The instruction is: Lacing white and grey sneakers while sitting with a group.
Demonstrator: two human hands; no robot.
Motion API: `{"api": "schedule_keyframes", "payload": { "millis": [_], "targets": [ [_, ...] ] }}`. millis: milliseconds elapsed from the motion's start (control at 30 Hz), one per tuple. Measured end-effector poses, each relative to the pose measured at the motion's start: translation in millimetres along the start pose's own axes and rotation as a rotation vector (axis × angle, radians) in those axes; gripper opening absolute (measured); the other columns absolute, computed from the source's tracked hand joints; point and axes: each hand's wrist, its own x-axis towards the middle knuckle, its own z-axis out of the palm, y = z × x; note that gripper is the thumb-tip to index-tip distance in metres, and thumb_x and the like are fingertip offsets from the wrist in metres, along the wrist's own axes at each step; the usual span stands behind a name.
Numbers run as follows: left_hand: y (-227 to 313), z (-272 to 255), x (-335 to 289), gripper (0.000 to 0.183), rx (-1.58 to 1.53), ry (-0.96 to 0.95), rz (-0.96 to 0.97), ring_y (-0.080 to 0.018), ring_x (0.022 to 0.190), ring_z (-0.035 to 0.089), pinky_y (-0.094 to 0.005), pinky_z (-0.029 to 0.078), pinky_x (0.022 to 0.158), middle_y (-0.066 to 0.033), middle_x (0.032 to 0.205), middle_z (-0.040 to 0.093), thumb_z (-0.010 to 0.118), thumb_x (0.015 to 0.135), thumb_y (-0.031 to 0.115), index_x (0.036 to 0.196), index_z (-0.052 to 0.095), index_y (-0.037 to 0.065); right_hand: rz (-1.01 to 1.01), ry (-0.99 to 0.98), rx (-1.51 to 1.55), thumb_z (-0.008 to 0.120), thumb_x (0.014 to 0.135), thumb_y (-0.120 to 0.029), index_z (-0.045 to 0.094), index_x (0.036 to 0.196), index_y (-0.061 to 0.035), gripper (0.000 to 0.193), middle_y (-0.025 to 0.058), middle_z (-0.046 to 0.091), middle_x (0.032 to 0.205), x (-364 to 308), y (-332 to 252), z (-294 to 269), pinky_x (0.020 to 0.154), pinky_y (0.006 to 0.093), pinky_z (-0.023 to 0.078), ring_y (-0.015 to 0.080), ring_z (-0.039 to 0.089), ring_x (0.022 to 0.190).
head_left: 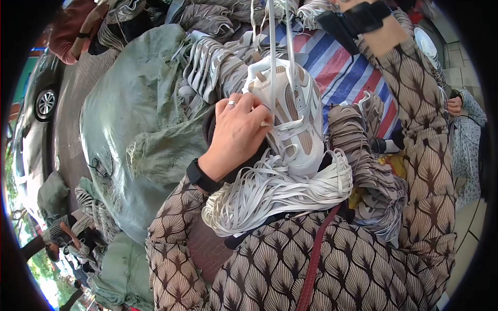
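Note:
A white and beige sneaker (308,111) is held up in front of me, its toe pointing down toward my lap. My left hand (238,124) is closed at its left edge, fingers curled beside the lacing; the fingertips are partly hidden. White shoelaces (273,57) run from the sneaker up past the top edge. My right hand (348,4) is raised at the upper right, mostly cut off by the frame, so its fingers cannot be made out. Below the toe, a thick bundle of loose white laces (270,192) lies across my lap.
A large green sack (129,114) bulges at the left. Stacked shoe uppers (347,135) stand at the right, with more uppers (218,67) beyond the sneaker. A striped sheet (332,62) lies behind. Other people's arms (70,46) show at the edges; a car (36,119) stands far left.

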Motion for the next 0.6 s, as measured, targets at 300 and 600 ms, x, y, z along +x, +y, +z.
{"api": "schedule_keyframes", "payload": {
  "millis": [300, 600],
  "targets": [
    [18, 10, 29, 0.011, -0.19, -0.034, 0.008, -0.0187, 0.082, 0.053, -0.0333, 0.037, 0.077, -0.0026, 0.083, 0.055, 0.069, 0.072, 0.014, 0.077, 0.061, 0.009, 0.039, 0.008, -0.096, 0.042, 0.095, -0.017, 0.054, 0.094, 0.0032, 0.024, 0.0142, 0.062, 0.093, -4, 3, 30, 0.046, 0.0178, 0.035, 0.0065, 0.038, 0.056],
    [3, 5, 60, 0.015, -0.373, -0.352, 0.013, -0.0309, 0.07, 0.06, -0.0381, 0.046, 0.061, -0.0115, 0.07, 0.06, 0.063, 0.077, 0.016, 0.08, 0.056, 0.004, 0.05, 0.007, -0.096, 0.041, 0.095, -0.018, 0.055, 0.093, 0.0034, 0.025, 0.0134, 0.062, 0.092, -5, 11, 22, 0.047, 0.018, 0.037, 0.0071, 0.041, 0.057]
  ]
}}
